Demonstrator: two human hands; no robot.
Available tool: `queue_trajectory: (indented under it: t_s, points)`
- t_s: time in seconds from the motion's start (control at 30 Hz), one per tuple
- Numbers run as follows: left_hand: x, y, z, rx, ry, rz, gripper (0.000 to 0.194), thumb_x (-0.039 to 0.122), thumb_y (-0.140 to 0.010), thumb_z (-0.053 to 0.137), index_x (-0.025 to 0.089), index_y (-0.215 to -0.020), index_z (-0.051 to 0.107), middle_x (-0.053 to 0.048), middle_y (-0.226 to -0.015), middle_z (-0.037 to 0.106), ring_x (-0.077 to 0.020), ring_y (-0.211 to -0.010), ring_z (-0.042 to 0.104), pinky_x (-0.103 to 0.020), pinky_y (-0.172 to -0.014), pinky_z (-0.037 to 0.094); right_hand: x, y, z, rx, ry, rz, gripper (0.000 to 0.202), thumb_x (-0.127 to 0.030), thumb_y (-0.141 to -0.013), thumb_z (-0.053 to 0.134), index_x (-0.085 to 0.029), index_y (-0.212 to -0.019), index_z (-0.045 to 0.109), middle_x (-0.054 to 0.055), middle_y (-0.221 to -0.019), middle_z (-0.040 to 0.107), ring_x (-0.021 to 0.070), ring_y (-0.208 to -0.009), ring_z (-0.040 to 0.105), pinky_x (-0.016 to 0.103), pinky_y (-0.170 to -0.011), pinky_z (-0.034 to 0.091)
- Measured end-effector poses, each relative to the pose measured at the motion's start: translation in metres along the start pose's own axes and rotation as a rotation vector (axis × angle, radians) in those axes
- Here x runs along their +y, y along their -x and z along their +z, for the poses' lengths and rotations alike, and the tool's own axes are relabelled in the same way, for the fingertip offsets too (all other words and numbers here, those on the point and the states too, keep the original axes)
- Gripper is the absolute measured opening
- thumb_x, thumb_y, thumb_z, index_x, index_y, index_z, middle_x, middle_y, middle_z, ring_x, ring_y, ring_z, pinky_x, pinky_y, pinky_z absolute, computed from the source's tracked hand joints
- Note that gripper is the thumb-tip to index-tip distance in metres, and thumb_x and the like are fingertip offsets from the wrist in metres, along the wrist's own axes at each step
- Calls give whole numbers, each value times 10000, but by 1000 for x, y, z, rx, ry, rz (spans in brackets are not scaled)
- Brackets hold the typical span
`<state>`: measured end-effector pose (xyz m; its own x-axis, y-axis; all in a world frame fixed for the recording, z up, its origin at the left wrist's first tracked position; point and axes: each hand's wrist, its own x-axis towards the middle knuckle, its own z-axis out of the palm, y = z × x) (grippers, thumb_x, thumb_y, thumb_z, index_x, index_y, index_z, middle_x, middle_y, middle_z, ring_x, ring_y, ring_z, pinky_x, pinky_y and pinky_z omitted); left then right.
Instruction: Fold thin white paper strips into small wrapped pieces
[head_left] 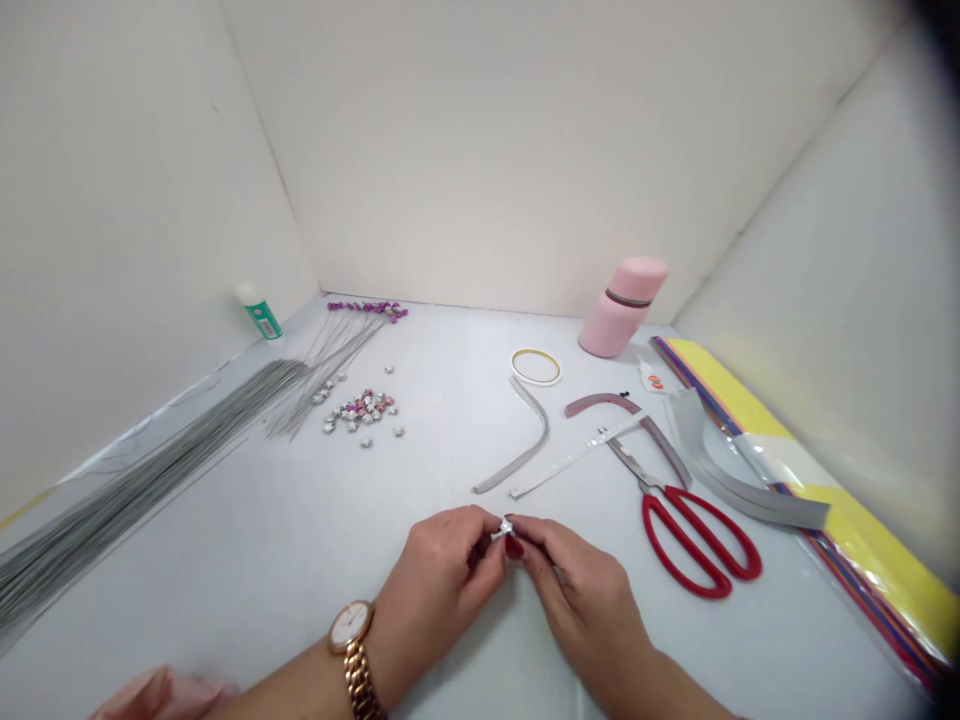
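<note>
A tiny silvery star [506,526] is pinched between the fingertips of both hands, low in the middle of the view. My left hand [454,560], with a gold watch on its wrist, grips the star from the left. From the right, my right hand [581,580] closes thumb and index finger on it. Just beyond the fingers lie a curved bundle of grey strips [536,430] and a pale strip [574,462]. Several small silver and pink stars [364,410] are heaped at the left.
Red-handled scissors [686,540] lie at the right beside grey strips [739,490] and yellow wrapped sheets [847,530]. Farther back are a tape roll [535,383] and a pink bottle [619,315]. Grey wires [157,480], purple-tipped stems [367,309] and a glue stick [260,314] occupy the left.
</note>
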<state>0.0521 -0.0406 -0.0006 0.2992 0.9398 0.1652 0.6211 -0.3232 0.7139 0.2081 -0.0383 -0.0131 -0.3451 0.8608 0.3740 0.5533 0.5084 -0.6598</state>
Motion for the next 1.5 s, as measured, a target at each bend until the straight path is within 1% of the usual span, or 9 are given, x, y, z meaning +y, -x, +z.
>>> queue_trajectory:
  t_s: [0.17, 0.33, 0.43, 0.57, 0.73, 0.8, 1.03, 1.27, 1.5]
  points:
    - [-4, 2, 0, -22, -88, 85, 131, 150, -837, 421, 165, -810, 548, -16, -736, 607, -130, -653, 546, -234, -620, 416, 0, -1, -3, -16, -44, 57, 185, -122, -838, 418, -189, -919, 571, 19, -786, 672, 124, -696, 632, 199, -643, 488]
    - [-6, 2, 2, -6, -158, 147, 151, 169, -834, 421, 154, -750, 545, -19, -658, 583, -137, -592, 532, -241, -566, 407, -2, -1, -4, -62, -128, 114, 166, -142, -843, 416, -194, -869, 571, 2, -714, 651, 114, -643, 619, 187, -601, 473]
    - [-6, 2, 2, -13, -172, 136, 162, 174, -825, 435, 157, -697, 532, -15, -639, 571, -133, -575, 521, -238, -554, 397, -3, -1, -4, -76, -140, 132, 165, -153, -844, 412, -192, -852, 571, 4, -699, 644, 120, -629, 611, 197, -596, 470]
    - [-7, -1, 0, -38, -51, 59, 115, 174, -826, 454, 170, -757, 546, 1, -673, 590, -121, -603, 534, -219, -575, 399, -3, -2, -5, -89, -158, 138, 178, -163, -847, 405, -190, -885, 577, 17, -739, 656, 130, -659, 619, 209, -608, 484]
    - [-7, -3, -3, -68, 64, 71, 132, 156, -849, 421, 185, -828, 548, 0, -760, 608, -116, -684, 549, -212, -655, 414, 1, 0, -6, -71, -138, 70, 291, -129, -846, 398, -158, -1106, 526, 61, -886, 674, 140, -776, 637, 225, -712, 511]
    - [-8, -3, -3, -72, 75, 81, 147, 151, -858, 406, 187, -858, 548, -9, -799, 615, -122, -725, 553, -218, -686, 416, 2, 0, -6, -69, -122, 45, 292, -118, -841, 406, -146, -1095, 547, 70, -885, 678, 142, -783, 642, 224, -720, 516]
    - [-8, -2, -4, -74, 102, 85, 162, 148, -864, 403, 191, -884, 558, -12, -831, 631, -126, -763, 565, -219, -713, 425, 2, -2, -9, -83, -233, 102, 271, -124, -834, 420, -140, -1051, 582, 62, -825, 695, 130, -711, 665, 195, -658, 551]
    - [-6, -2, -3, -8, 182, 19, 168, 160, -856, 443, 217, -913, 590, 13, -822, 662, -111, -734, 592, -200, -699, 441, 3, -2, -9, -22, -152, 51, 257, -115, -824, 428, -170, -1002, 606, 60, -835, 704, 144, -710, 669, 215, -649, 554]
    - [-2, 1, -4, 12, 202, 49, 194, 143, -847, 439, 206, -940, 598, -1, -831, 664, -114, -749, 598, -205, -713, 442, 0, -3, -8, 21, -133, 54, 219, -128, -819, 448, -173, -957, 612, 43, -783, 705, 137, -680, 668, 203, -634, 552]
